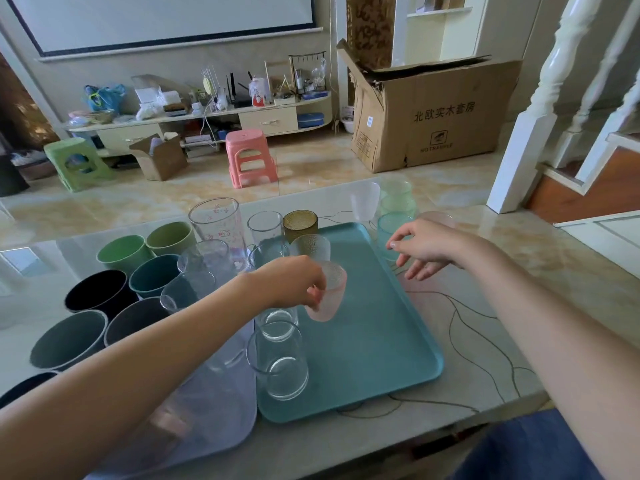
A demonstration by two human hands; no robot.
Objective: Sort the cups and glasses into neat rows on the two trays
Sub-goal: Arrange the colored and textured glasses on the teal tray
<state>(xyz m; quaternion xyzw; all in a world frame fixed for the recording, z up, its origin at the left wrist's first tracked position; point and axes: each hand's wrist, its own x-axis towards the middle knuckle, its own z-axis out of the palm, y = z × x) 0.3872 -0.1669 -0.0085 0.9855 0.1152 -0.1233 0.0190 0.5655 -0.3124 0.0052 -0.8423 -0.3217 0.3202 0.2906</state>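
Over the left half of the flat teal plastic tray (374, 341), the left hand (294, 282) grips a frosted pink textured glass (329, 296) near its rim, fingers wrapped round its near side; whether its base touches the tray cannot be told. Just behind it on the tray stands a frosted grey-white textured glass (310, 247), and behind that an amber textured glass (300, 224) at the tray's far left corner. Along the tray's left edge runs a column of clear round glasses, the nearest one (278, 362) close to the front rim, another (277, 320) behind it partly hidden by the left wrist. The tray's middle and right side lie bare, as far as its raised right rim.

The right hand (420, 249) hovers beyond that rim with fingers loosely spread, holding nothing, just beside a teal textured glass (391, 230) on the marble-patterned table (519, 306). Farther back stand a pale green glass (396, 199) and a frosted clear cup (363, 199), near the table's far edge.

Left of the teal tray, a translucent lilac tray (221, 403) touches it edge to edge, under the left forearm. Beyond it, opaque plastic cups crowd together: light green (121, 254), olive (169, 237), dark teal (154, 278), black (97, 294) and grey (67, 339).
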